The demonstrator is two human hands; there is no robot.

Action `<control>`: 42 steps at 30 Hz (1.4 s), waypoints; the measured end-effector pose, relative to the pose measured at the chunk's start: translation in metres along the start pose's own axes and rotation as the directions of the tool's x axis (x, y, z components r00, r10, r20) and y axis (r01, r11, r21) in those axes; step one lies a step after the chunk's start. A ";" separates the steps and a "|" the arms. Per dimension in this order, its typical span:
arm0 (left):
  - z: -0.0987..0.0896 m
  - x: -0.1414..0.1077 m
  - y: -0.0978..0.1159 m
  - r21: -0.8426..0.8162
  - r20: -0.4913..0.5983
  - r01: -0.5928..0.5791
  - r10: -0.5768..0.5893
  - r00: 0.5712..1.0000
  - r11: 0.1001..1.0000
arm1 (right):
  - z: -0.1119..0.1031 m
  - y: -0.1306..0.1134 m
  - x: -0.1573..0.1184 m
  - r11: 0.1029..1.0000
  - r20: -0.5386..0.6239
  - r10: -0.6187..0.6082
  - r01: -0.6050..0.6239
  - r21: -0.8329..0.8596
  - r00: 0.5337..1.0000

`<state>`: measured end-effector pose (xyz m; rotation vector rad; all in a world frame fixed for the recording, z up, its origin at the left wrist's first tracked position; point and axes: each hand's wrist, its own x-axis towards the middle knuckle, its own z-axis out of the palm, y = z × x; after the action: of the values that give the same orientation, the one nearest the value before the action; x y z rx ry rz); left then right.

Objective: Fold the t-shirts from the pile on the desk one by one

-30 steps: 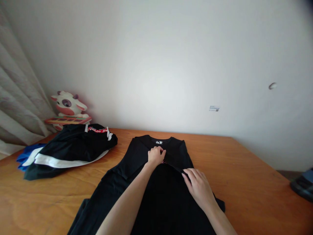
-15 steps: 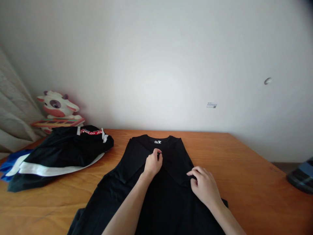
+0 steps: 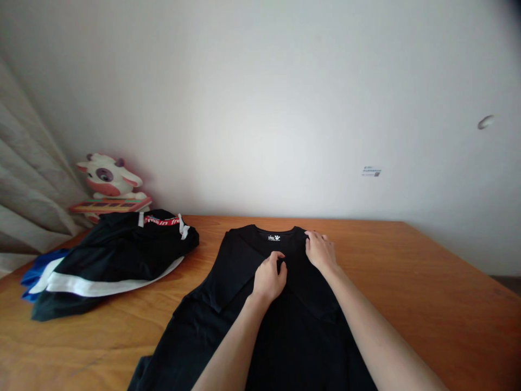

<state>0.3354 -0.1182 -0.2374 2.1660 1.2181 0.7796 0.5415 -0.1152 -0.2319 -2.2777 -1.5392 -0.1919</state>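
Observation:
A black T-shirt (image 3: 293, 336) lies spread on the table, its neckline toward the wall and a small white print inside the collar. Both sleeves are folded inward over its front. My left hand (image 3: 271, 277) is on the chest below the collar, thumb and fingers curled together in a pinch on the cloth. At the shirt's right shoulder, my right hand (image 3: 321, 250) has its bent fingers closed on the edge beside the collar. The lower end of the shirt runs out of view under my forearms.
To the left lies a heap of black, white and blue clothes (image 3: 122, 250) with a red label band. Behind it a toy cow with a keyboard (image 3: 109, 182) stands by the curtain (image 3: 36, 190). The wooden table (image 3: 407, 282) meets a white wall.
My right hand has moved up from the folded sleeve to the shoulder beside the collar. My left hand stays on the chest. The view has turned slightly left.

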 end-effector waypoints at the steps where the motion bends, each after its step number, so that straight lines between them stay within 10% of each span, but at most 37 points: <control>1: 0.000 0.000 0.000 0.005 0.009 -0.012 0.012 1.000 1.000 | 0.005 -0.003 0.000 1.000 -0.003 0.022 -0.022 -0.016 1.000; 10: 0.002 0.000 0.002 0.069 0.026 -0.024 0.023 0.999 0.997 | 0.025 0.008 0.004 0.981 -0.054 0.176 -0.180 -0.069 0.983; 26: 0.006 -0.001 0.005 0.055 0.047 -0.004 0.002 0.999 0.998 | 0.003 0.037 0.037 0.999 0.097 0.033 -0.030 -0.036 0.995; 31: 0.006 0.001 0.005 0.054 0.057 0.022 -0.025 0.998 0.998 | -0.029 0.039 -0.018 0.984 0.009 -0.175 0.174 0.046 0.985; 34: 0.004 0.002 0.006 0.008 0.063 0.055 -0.056 0.996 0.998 | -0.058 0.056 -0.077 0.875 0.017 -0.462 0.452 0.173 0.887; 42: 0.003 0.015 0.003 -0.221 0.127 0.180 -0.155 0.980 0.958 | -0.077 0.085 -0.164 0.910 0.015 -0.414 0.414 0.000 0.910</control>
<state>0.3458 -0.1070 -0.2345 1.8650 1.1754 0.6861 0.5634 -0.3147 -0.2343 -1.9267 -2.0172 -0.2908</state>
